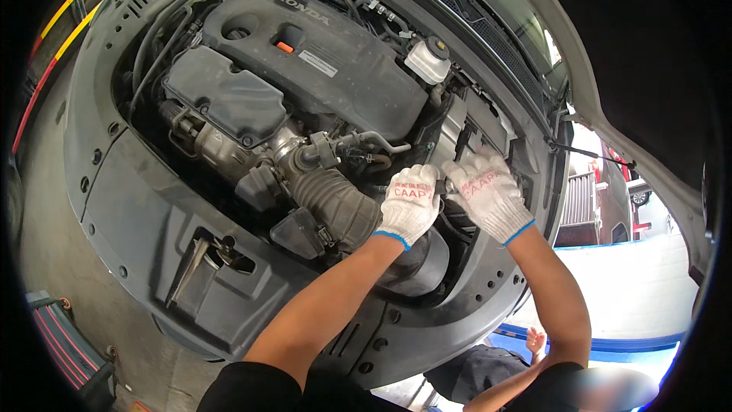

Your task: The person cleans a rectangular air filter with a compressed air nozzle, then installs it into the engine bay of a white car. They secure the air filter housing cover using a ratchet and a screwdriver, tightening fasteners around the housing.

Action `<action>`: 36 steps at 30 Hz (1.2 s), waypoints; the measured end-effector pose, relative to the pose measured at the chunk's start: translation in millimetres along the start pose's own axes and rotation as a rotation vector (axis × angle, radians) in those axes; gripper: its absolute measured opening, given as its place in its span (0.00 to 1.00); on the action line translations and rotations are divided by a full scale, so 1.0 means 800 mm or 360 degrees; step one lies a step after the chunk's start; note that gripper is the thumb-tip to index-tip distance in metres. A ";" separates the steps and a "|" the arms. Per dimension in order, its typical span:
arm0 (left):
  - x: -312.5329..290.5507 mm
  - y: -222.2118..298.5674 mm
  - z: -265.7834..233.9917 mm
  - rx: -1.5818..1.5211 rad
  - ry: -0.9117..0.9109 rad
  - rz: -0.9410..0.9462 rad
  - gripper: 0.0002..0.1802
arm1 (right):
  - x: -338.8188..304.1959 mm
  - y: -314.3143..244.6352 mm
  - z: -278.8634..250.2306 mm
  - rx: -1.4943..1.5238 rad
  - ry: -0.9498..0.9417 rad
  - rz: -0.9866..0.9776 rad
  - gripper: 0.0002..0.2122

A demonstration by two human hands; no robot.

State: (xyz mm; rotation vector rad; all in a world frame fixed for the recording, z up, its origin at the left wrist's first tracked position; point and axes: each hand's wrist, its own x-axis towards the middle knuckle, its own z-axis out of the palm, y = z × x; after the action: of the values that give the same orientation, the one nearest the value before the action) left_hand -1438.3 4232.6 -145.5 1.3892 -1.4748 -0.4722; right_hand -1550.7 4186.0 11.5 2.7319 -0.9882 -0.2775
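Observation:
Both hands wear white knit gloves with red print and blue cuffs, and they work close together on the right side of an open engine bay. My left hand (pixel 412 197) is closed, its fingertips curled down out of sight. Beside it, my right hand (pixel 488 191) bends over with curled fingers, slightly smeared by motion. A small dark metallic piece (pixel 444 186) shows between the two gloves; its kind cannot be made out. Just beyond the hands is a battery-like box (pixel 451 128) with a dark cover. Under my left wrist runs a ribbed black intake hose (pixel 335 202).
A black engine cover (pixel 305 49) fills the far middle, with a white fluid reservoir (pixel 428 61) to its right. The raised hood (pixel 602 99) hangs at the right. Another person's hand (pixel 537 342) shows at lower right. A dark case (pixel 70 347) stands on the floor at left.

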 end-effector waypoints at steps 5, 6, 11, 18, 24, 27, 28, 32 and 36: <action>-0.001 -0.006 0.002 -0.0001 0.0048 0.0043 0.22 | -0.005 -0.031 -0.009 0.0390 -0.0566 0.0563 0.26; -0.002 -0.003 0.001 -0.0003 0.0035 0.0036 0.22 | -0.007 -0.031 -0.011 0.0120 -0.0552 0.0438 0.27; 0.002 -0.003 0.000 0.0070 0.0124 0.0047 0.21 | -0.003 -0.030 -0.004 0.0575 -0.0458 0.0730 0.28; -0.001 0.006 -0.002 0.0054 -0.0044 0.0043 0.22 | -0.023 -0.007 0.015 0.0196 -0.0231 0.0346 0.24; -0.001 0.003 -0.006 0.0097 -0.0030 0.0083 0.21 | -0.016 -0.020 -0.003 -0.0030 -0.0290 0.0248 0.25; 0.000 0.007 -0.002 0.0018 0.0054 0.0066 0.20 | -0.001 -0.019 -0.016 -0.0120 -0.0300 0.0246 0.27; -0.001 0.004 -0.001 0.0013 0.0082 0.0070 0.19 | 0.002 -0.026 -0.020 0.0100 -0.0663 0.0544 0.26; 0.001 -0.005 0.000 -0.0008 0.0073 0.0064 0.17 | -0.006 -0.029 -0.006 0.0134 -0.0482 0.0490 0.24; -0.001 0.005 -0.001 -0.0001 0.0039 0.0045 0.20 | -0.005 0.006 0.009 0.0033 0.0189 -0.0073 0.25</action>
State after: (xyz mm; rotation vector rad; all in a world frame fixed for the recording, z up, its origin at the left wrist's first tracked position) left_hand -1439.6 4234.6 -141.6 1.3678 -1.4726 -0.4365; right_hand -1558.6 4183.8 6.5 2.7560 -0.9031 -0.1114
